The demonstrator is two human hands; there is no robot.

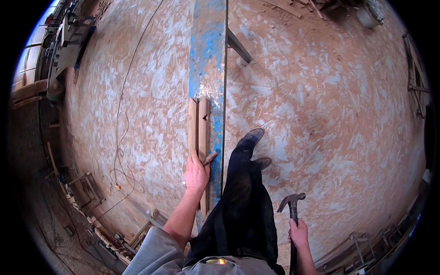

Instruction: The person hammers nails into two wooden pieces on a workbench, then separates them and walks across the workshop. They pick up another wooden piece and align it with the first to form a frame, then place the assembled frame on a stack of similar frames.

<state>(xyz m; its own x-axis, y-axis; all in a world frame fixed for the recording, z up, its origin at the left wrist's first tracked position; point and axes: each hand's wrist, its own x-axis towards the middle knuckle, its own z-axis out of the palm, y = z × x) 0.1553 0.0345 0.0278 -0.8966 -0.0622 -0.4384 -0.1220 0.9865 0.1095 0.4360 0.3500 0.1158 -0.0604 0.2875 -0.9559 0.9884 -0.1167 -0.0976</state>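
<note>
Through the head view, I have a mottled brown-and-white floor and, running up the middle, a narrow bench with scuffed blue paint. Two long wooden strips lie side by side along its left side: the left strip and the right strip, just in front of the body. A claw hammer is well off to the right of the bench.

The right hand is wrapped closed around the hammer's dark handle, below the head. The left hand rests over the strips, fingers forward; I can't tell how tightly it closes, or whether it pinches the short wooden peg beside it or only touches it.

To steady these well, I'd judge it best to press both strips flat and parallel, keep them from creeping off the bench's edge, and have fingertips clear of anywhere the hammer might land.

The strips look pale brown and straight, with a dark gap between them. The left one's far end is cut at an angle; the right one bears a small, dark triangular notch near its far end.
</note>
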